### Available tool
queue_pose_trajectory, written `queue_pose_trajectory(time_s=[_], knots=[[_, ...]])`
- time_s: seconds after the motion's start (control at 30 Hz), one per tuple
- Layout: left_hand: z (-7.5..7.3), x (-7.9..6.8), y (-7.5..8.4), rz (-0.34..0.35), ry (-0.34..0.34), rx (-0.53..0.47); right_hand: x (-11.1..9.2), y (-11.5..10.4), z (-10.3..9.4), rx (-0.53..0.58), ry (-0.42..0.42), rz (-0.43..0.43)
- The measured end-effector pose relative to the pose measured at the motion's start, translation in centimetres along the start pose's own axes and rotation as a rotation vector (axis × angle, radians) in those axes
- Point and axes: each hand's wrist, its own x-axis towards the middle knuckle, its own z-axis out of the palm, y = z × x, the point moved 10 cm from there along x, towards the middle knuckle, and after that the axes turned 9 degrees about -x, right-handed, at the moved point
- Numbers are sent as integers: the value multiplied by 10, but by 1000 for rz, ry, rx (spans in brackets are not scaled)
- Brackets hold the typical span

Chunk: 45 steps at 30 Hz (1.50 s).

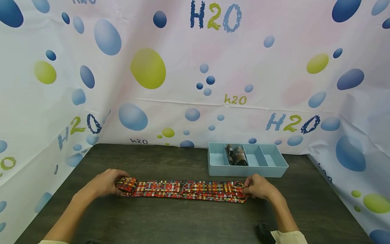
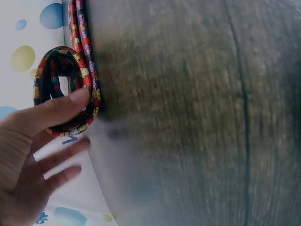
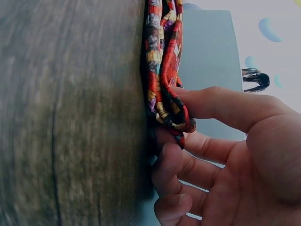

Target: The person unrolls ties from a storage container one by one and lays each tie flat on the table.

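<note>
A red, multicoloured patterned necktie (image 1: 195,190) lies folded lengthwise across the dark wooden table. Its left end is coiled into a loose roll (image 2: 66,129), with an open hollow in the middle. My left hand (image 1: 105,183) grips this roll, the thumb lying across its open side and the forefinger partly hidden behind it. At the other end, my right hand (image 1: 259,187) pinches the folded layers between thumb and fingers. In the right wrist view, the necktie's looped end (image 3: 176,115) sits between the thumb and the curled fingers.
Behind the necktie's right half stands a light blue divided box (image 1: 243,171). One compartment holds dark patterned rolled items (image 1: 239,156). A white sheet with blue and green dots (image 1: 182,61) hangs behind and beside the wooden table (image 1: 170,220).
</note>
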Motion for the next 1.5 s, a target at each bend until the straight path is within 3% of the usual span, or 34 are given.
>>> queue_pose_trajectory(time_s=[0.13,0.37,0.53,0.67,0.83,1.0,1.23,1.4,1.5], knots=[[-1,1,-4,-45,6,38,-1,1,-1,8,10,1],[-1,2,-1,40,28,-38,-1,2,-2,21,0,-51],[-7,0,1,67,62,-64,-3,-1,-3,114,-50,-96],[-14,0,9,80,76,-98,-6,0,-13,184,-87,-116],[-17,1,30,137,102,-111,-15,7,-34,171,-95,-144],[-8,9,56,202,95,-179,-28,26,-52,173,-103,-136],[9,20,79,244,77,-261,-36,67,-67,133,-71,-15],[28,30,81,241,42,-257,-33,84,-65,112,-19,43],[37,35,78,207,17,-204,-29,91,-60,86,11,92]])
